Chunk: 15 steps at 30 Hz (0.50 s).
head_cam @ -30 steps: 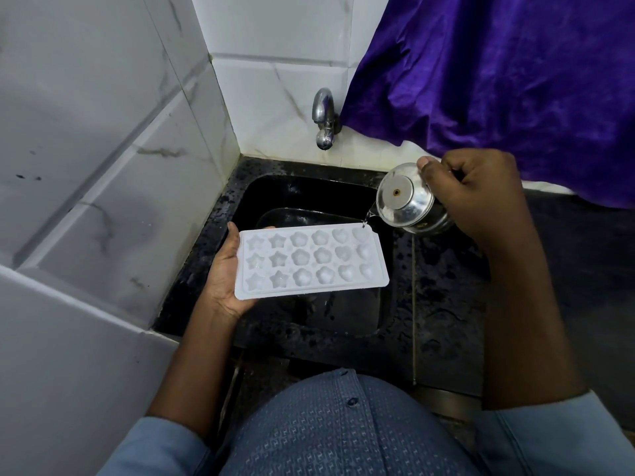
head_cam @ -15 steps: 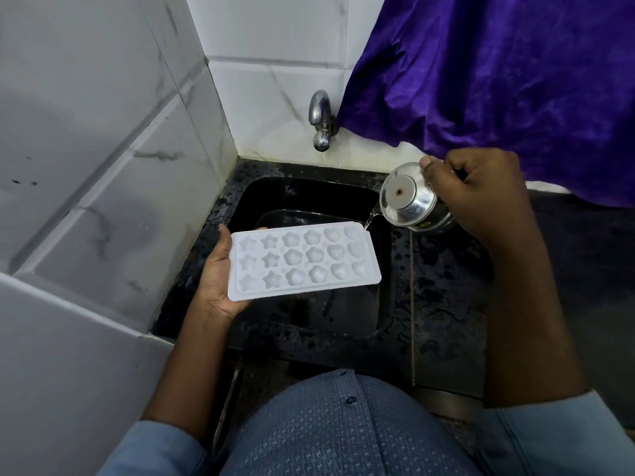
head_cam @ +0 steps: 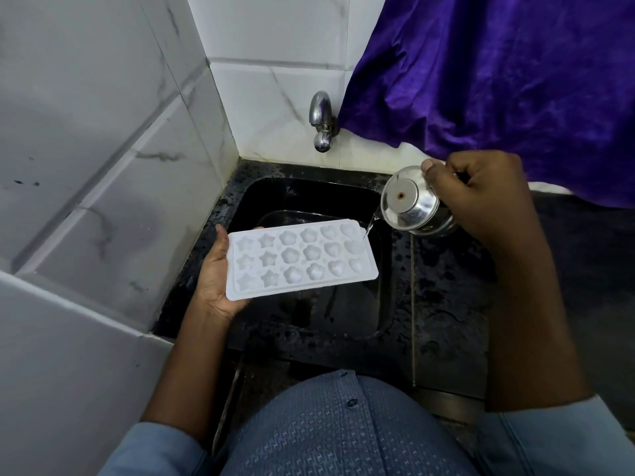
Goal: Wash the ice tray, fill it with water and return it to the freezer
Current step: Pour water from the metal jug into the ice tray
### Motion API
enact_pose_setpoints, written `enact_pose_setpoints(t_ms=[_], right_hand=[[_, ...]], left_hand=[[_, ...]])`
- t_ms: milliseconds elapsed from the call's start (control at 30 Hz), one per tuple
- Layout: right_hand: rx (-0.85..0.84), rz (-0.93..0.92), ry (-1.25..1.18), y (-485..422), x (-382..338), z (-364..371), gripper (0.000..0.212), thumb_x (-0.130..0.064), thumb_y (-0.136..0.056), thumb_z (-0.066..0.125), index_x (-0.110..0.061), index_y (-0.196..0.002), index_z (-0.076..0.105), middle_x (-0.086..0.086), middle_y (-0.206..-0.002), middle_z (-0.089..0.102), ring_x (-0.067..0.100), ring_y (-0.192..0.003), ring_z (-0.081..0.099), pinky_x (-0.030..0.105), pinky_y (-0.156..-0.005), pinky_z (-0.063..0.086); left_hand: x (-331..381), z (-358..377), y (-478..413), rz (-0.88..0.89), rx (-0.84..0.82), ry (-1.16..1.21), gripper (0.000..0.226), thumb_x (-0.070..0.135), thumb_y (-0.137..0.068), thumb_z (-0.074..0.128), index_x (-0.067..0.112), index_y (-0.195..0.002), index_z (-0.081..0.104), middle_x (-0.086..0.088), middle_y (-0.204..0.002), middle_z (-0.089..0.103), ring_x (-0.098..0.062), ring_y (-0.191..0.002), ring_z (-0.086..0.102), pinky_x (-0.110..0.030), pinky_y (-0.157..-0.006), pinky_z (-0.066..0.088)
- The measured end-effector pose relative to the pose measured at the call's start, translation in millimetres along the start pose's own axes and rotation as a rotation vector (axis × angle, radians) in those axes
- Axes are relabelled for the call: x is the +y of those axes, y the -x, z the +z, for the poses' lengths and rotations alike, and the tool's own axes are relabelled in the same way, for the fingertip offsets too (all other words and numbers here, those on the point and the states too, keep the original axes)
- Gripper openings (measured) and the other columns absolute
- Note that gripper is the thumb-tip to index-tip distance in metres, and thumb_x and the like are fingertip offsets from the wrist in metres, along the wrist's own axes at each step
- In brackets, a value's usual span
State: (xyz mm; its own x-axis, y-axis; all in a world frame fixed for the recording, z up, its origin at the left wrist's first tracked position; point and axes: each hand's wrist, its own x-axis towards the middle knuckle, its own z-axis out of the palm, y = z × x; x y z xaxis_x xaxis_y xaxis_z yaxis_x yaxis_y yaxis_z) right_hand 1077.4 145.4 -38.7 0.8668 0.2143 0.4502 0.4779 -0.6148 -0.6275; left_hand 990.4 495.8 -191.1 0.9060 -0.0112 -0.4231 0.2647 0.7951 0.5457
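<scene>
Tray (head_cam: 301, 258): shifted slightly left over the sink since a second ago. Jug (head_cam: 412, 204): tipped further; stream now lands at the tray's far-right edge, not its far rim.

Light blue rolled sleeves (head_cam: 563, 438), patterned blue buttoned shirt (head_cam: 343, 431)

Light even and soft, moderately bright; source not visible. Sharp focus overall, no motion blur. Glare on the steel pot (head_cam: 409, 204) just left of the right hand's fingers (head_cam: 433, 173). Sink (head_cam: 309, 197) beyond the left hand's fingers reads near black, wet speckle glinting. Wall tile lines bow toward the frame edges.
</scene>
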Motion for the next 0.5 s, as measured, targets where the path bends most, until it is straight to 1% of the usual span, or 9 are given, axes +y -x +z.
enact_pose_setpoints(t_ms=[67,167,267,333,433,500], right_hand=[[-0.003,-0.003,0.001,0.9,-0.8,-0.1,0.055,-0.036,-0.100,0.065,-0.010,-0.056,0.045,0.007,-0.048,0.039,0.013,-0.047,0.030,0.035,-0.048,0.026],[-0.013,-0.003,0.000,1.7,-2.1,1.5,0.054,-0.036,-0.100,0.066,-0.009,-0.057,0.047,0.012,-0.049,0.043,0.016,-0.047,0.033,0.035,-0.048,0.028],[-0.030,-0.009,0.003,2.3,-3.5,3.0,0.054,-0.035,-0.101,0.065,-0.005,-0.059,0.051,0.017,-0.051,0.047,0.033,-0.047,0.040,0.041,-0.049,0.035],[-0.035,-0.017,0.007,2.4,-4.2,3.5,0.054,-0.036,-0.101,0.065,-0.003,-0.060,0.052,0.019,-0.052,0.049,0.039,-0.050,0.045,0.043,-0.049,0.038],[-0.039,-0.025,0.002,2.4,-5.5,4.0,0.055,-0.037,-0.101,0.065,-0.003,-0.060,0.052,0.019,-0.052,0.049,0.041,-0.051,0.045,0.045,-0.049,0.040],[-0.037,-0.030,-0.002,2.5,-6.6,4.0,0.055,-0.037,-0.101,0.065,-0.003,-0.060,0.052,0.019,-0.052,0.049,0.041,-0.051,0.045,0.046,-0.049,0.040]], left_hand=[[0.7,-0.4,0.0,0.010,0.006,0.009,0.077,0.072,-0.106,0.037,0.010,-0.119,0.082,-0.021,-0.140,0.071,-0.040,-0.120,0.074,-0.061,-0.084,0.064],[2.3,0.8,1.2,0.019,0.018,0.036,0.073,0.071,-0.105,0.041,0.010,-0.132,0.071,-0.022,-0.144,0.068,-0.042,-0.120,0.074,-0.063,-0.083,0.064],[4.7,2.9,3.3,0.013,0.024,0.025,0.078,0.072,-0.104,0.040,0.011,-0.150,0.057,-0.022,-0.149,0.064,-0.042,-0.122,0.072,-0.065,-0.086,0.063],[5.3,5.0,5.2,0.007,0.028,0.030,0.081,0.072,-0.104,0.040,0.011,-0.155,0.052,-0.023,-0.150,0.063,-0.043,-0.122,0.072,-0.065,-0.086,0.063],[4.7,6.5,7.1,0.009,0.039,0.029,0.081,0.073,-0.104,0.039,0.012,-0.157,0.051,-0.022,-0.153,0.060,-0.042,-0.125,0.069,-0.065,-0.087,0.063],[4.5,6.8,7.5,0.008,0.045,0.019,0.086,0.073,-0.103,0.040,0.012,-0.163,0.044,-0.022,-0.154,0.059,-0.042,-0.130,0.065,-0.066,-0.090,0.061]])
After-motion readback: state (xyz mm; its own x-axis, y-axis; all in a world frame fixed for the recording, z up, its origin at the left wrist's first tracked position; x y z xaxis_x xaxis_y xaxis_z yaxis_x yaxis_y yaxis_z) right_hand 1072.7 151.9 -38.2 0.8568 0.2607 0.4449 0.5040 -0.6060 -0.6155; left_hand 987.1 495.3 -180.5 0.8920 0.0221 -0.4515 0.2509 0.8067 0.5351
